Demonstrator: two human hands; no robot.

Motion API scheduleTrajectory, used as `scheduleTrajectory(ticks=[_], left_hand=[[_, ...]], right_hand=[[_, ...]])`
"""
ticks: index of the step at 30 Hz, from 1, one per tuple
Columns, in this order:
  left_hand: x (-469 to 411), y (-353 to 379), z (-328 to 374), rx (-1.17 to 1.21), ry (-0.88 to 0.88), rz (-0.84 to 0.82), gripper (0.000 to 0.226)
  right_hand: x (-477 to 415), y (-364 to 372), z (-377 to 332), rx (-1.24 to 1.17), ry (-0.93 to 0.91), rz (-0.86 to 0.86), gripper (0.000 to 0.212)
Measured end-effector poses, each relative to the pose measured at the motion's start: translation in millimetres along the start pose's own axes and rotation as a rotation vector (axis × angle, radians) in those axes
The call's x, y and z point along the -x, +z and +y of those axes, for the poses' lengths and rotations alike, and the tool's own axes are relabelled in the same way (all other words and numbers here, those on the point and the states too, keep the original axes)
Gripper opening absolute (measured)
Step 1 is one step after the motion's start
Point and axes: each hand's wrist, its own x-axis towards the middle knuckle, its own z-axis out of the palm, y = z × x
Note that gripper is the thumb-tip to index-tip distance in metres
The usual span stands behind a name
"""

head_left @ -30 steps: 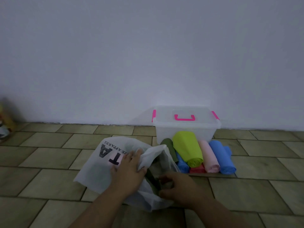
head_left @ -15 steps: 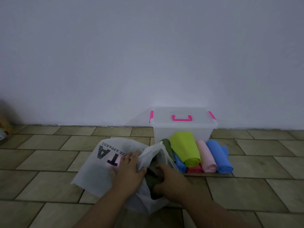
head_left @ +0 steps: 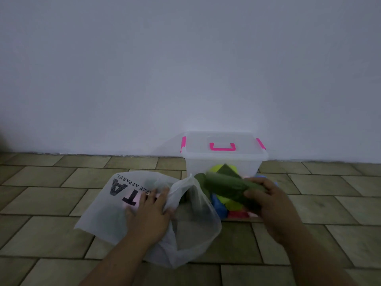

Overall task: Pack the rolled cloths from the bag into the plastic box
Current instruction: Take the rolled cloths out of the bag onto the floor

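Note:
A white fabric bag (head_left: 103, 219) with black lettering lies on the tiled floor, its mouth facing right. My left hand (head_left: 151, 213) presses flat on the bag and pinches its rim. My right hand (head_left: 270, 205) grips a dark green rolled cloth (head_left: 226, 185), held in the air above a pile of rolls. In that pile I see a lime green roll (head_left: 226, 201), a blue roll (head_left: 219, 207) and a red roll (head_left: 238, 214). Behind them stands the clear plastic box (head_left: 223, 162) with pink latches, its lid on.
A plain white wall runs right behind the box. Brown floor tiles (head_left: 319, 203) spread to the left and right of the bag and the pile.
My right hand has come out of the bag's mouth holding the dark green roll and has lifted it rightward over the pile. My left hand stays on the bag.

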Motion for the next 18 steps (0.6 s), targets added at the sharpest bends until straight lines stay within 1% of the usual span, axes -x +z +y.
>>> scheduleTrajectory(ticks=[1,2,3,4,5,6,7,9,11,14,16,18], left_hand=[[-1.4,2.1,1.6,-0.026,-0.008,0.001,0.062],[-2.5,3.9,3.4,-0.048,-0.018,0.003,0.062],[-3.3,5.4,4.9,-0.068,-0.027,0.004,0.062],[-3.7,6.8,5.7,-0.085,-0.031,0.007,0.062],[-3.8,8.1,5.4,-0.098,-0.029,0.010,0.062],[-3.5,8.9,4.5,-0.105,-0.025,0.013,0.062],[-3.2,9.4,3.5,-0.107,-0.020,0.016,0.062],[-1.9,9.6,2.1,-0.109,-0.015,0.017,0.062],[1.1,9.2,1.9,-0.130,-0.011,0.017,0.062],[5.9,9.5,0.8,-0.162,-0.006,0.039,0.063],[7.6,8.7,1.5,-0.179,-0.013,0.039,0.063],[9.0,6.7,3.7,-0.176,-0.022,0.016,0.063]], right_hand=[[-4.1,-10.0,-2.4,-0.102,-0.020,0.131,0.021],[-7.4,-16.0,-2.8,-0.122,-0.056,0.266,0.021],[-11.0,-19.2,0.9,-0.064,-0.091,0.398,0.021],[-14.3,-19.4,7.1,0.046,-0.111,0.513,0.024],[-16.6,-17.0,15.7,0.191,-0.117,0.580,0.028],[-18.1,-12.4,26.2,0.341,-0.115,0.594,0.032],[-18.6,-6.2,36.7,0.465,-0.119,0.571,0.036],[-18.4,7.6,54.1,0.624,-0.154,0.495,0.041],[-20.8,16.4,59.8,0.718,-0.200,0.417,0.044],[-24.8,13.9,54.4,0.842,-0.189,0.321,0.048],[-20.1,8.1,49.2,0.941,-0.191,0.324,0.051],[-4.2,9.8,47.8,0.940,-0.278,0.383,0.051]])
